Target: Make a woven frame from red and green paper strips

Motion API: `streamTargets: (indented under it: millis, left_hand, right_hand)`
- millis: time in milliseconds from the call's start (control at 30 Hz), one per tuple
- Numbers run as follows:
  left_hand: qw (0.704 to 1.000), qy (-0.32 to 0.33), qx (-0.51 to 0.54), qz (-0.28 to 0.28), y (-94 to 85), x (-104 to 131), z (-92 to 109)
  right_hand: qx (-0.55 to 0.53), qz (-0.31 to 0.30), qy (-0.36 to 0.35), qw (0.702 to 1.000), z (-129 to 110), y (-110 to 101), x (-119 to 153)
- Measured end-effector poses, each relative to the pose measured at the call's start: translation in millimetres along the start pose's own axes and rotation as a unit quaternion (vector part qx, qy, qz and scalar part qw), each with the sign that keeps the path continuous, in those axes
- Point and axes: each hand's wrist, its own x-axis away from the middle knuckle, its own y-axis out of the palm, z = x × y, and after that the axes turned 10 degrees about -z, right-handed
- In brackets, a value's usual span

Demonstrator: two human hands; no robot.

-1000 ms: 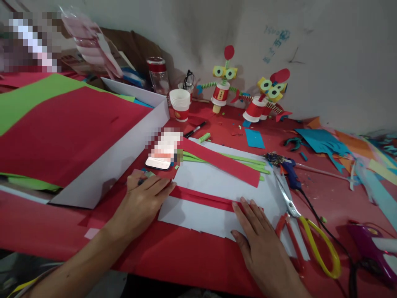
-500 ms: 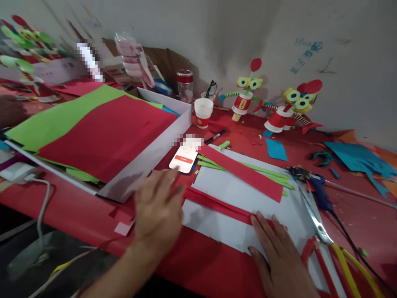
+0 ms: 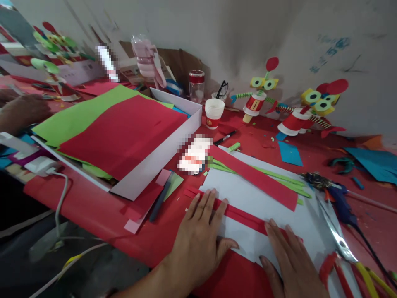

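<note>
A narrow red paper strip [image 3: 245,216] lies across a white sheet [image 3: 235,244] in front of me. My left hand [image 3: 201,229] rests on the strip's left part, fingers spread and flat. Over its right end lies my right hand [image 3: 287,256], also flat with fingers apart. Beyond them on the sheet is a wider red strip [image 3: 260,180], with thin green strips [image 3: 288,179] partly under it. Scissors [image 3: 339,240] with red and yellow handles lie beside my right hand, near a blue glue gun [image 3: 341,203].
At left stands a white box [image 3: 161,157] holding red and green paper. A phone [image 3: 194,159], partly blurred, paper cups [image 3: 214,111] and paper-cup figures [image 3: 256,101] are farther back. A dark pen-like stick [image 3: 161,198] lies left of my hands. Another person's hand [image 3: 25,109] is at far left.
My left hand has moved right and down onto the narrow red strip. My right hand stays flat on its right end. The view has shifted left, so the scene appears farther right.
</note>
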Motion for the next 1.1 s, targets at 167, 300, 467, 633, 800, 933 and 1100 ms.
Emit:
streamTargets:
  millis: [167,300,467,633,800,933,1100]
  left_hand:
    - [0.998,-0.037,-0.008,0.045,2.0,2.7,-6.8]
    - [0.996,-0.056,-0.025,0.07,7.8,4.4,-11.0]
    - [0.987,-0.08,-0.039,0.138,5.9,0.1,2.5]
    - [0.99,0.127,0.002,0.064,5.0,-10.6,37.2]
    - [0.993,0.114,0.023,0.029,10.2,-13.7,48.7]
    - [0.993,0.114,0.008,0.024,12.2,-10.0,44.2]
    - [0.991,0.127,-0.02,0.023,13.2,-3.7,38.3]
  right_hand:
    - [-0.009,-0.021,0.03,0.999,-6.0,-5.6,0.1]
    - [-0.013,-0.035,0.052,0.998,-10.8,-10.2,-0.3]
    - [-0.043,-0.086,0.085,0.992,-17.4,-20.2,-0.6]
    - [-0.068,-0.11,0.103,0.986,-20.5,-30.7,-2.6]
    - [-0.087,-0.115,0.117,0.983,-20.5,-37.9,-2.0]
    - [-0.087,-0.11,0.139,0.98,-14.6,-41.8,4.0]
    - [-0.106,-0.074,0.169,0.977,6.0,-48.3,4.2]
